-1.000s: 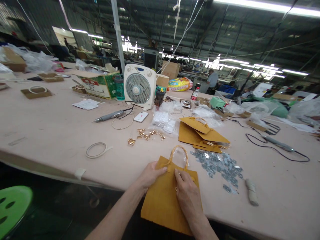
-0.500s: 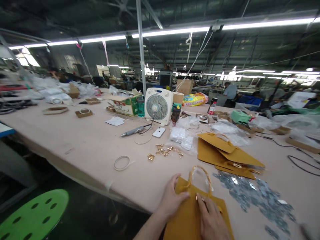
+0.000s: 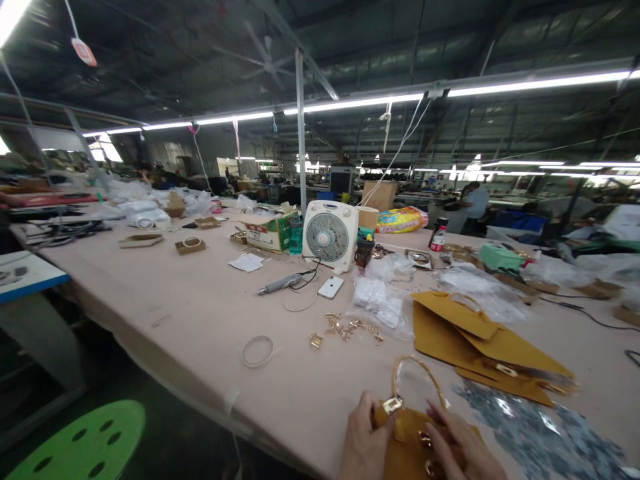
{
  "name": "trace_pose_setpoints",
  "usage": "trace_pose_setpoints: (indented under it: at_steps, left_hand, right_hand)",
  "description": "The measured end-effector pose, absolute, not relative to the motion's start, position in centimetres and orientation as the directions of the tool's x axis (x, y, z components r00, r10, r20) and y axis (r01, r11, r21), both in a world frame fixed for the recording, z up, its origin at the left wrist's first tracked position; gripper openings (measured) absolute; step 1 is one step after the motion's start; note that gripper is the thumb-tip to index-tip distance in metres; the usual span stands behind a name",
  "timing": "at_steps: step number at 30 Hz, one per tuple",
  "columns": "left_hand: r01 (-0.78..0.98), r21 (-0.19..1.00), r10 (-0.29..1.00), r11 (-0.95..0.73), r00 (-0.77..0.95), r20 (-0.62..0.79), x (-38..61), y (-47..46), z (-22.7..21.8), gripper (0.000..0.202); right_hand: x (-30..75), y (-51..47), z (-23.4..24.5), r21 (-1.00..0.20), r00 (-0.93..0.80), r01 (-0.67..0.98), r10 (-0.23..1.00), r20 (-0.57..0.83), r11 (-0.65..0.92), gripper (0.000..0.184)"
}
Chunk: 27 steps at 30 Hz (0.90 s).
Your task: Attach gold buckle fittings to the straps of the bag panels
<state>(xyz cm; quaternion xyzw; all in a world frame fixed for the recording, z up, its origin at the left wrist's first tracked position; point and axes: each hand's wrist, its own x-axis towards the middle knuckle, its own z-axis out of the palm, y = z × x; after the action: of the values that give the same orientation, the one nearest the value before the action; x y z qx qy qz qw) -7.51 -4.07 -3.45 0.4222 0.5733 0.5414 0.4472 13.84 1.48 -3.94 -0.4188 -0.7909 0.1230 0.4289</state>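
Note:
A mustard-yellow handbag [image 3: 407, 440] lies at the table's near edge, its lower part cut off by the frame. Its looped handle [image 3: 419, 363], partly in clear wrap, points away from me. My left hand [image 3: 367, 437] is closed round the bag's left upper edge, thumb on the front beside a gold metal plate [image 3: 393, 404]. My right hand [image 3: 460, 440] bends over the right upper side, fingertips at small gold fittings [image 3: 425, 439]; its grip is partly hidden. A second yellow bag [image 3: 480, 340] lies to the right, near a spread of shiny grey-blue pieces [image 3: 545, 427].
Loose gold fittings [image 3: 345, 327] and a gold buckle [image 3: 315, 341] lie ahead. Beyond are a phone [image 3: 331, 287], a corded grey tool [image 3: 280, 285], a white fan [image 3: 330, 235] and plastic bags [image 3: 377, 300]. A green stool [image 3: 95, 443] stands lower left. A person [image 3: 475, 200] is far back.
The view has tilted up and turned slightly left. The near bag's top now shows a gold plate by my left thumb, and my right hand has shifted to its right side.

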Motion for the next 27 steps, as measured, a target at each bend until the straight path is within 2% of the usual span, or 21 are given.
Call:
trace_pose_setpoints:
  at_steps: [3,5,7,11,13,15,17,19,23,27]
  left_hand:
    - [-0.392,0.918,0.972,0.065,-0.183,-0.147,-8.0,-3.6,-3.6,0.061]
    - [-0.635,0.766,0.972,0.096,-0.105,-0.208,-8.4,-3.1,-4.1,0.08]
    - [-0.769,0.626,0.973,0.131,-0.023,-0.232,-8.8,-2.6,-4.6,0.085]
    - [-0.829,0.507,0.969,0.237,0.164,-0.184,-9.7,-2.0,-5.0,0.062]
    - [-0.838,0.479,0.965,0.263,0.233,-0.122,-9.9,-1.8,-4.9,0.057]
    - [-0.843,0.47,0.963,0.262,0.258,-0.074,-10.1,-1.6,-4.9,0.058]
    - [-0.85,0.474,0.972,0.231,0.223,-0.073,-10.1,-1.3,-5.2,0.059]
    - [-0.86,0.49,0.989,0.143,0.109,-0.099,-10.1,-0.9,-5.7,0.058]
    - [-0.853,0.521,0.984,-0.029,-0.115,-0.134,-10.3,-0.2,-6.8,0.054]
    - [-0.88,0.473,0.979,-0.044,-0.133,-0.156,-10.5,0.0,-7.0,0.056]
  right_hand:
    - [11.0,3.1,0.2,-0.733,-0.124,0.473,0.86,0.495,0.49,0.04]
    - [8.4,4.7,2.2,-0.816,-0.143,0.356,0.889,0.435,0.456,0.044]
    - [5.5,6.7,3.1,-0.86,-0.22,0.241,0.888,0.404,0.45,0.045]
    - [0.0,10.4,1.8,-0.868,-0.408,0.149,0.829,0.382,0.474,0.041]
    - [-2.5,11.7,0.5,-0.836,-0.477,0.189,0.792,0.381,0.516,0.037]
    - [-4.8,12.5,-0.6,-0.747,-0.537,0.281,0.744,0.399,0.603,0.034]
    - [-6.9,12.9,-1.4,-0.636,-0.582,0.362,0.698,0.417,0.682,0.032]
    - [-8.7,13.2,-1.7,-0.567,-0.605,0.402,0.673,0.425,0.719,0.03]
    - [-11.0,13.3,-2.1,-0.522,-0.605,0.462,0.685,0.406,0.717,0.023]
    - [-11.4,13.0,-2.7,-0.475,-0.574,0.554,0.727,0.378,0.684,0.025]
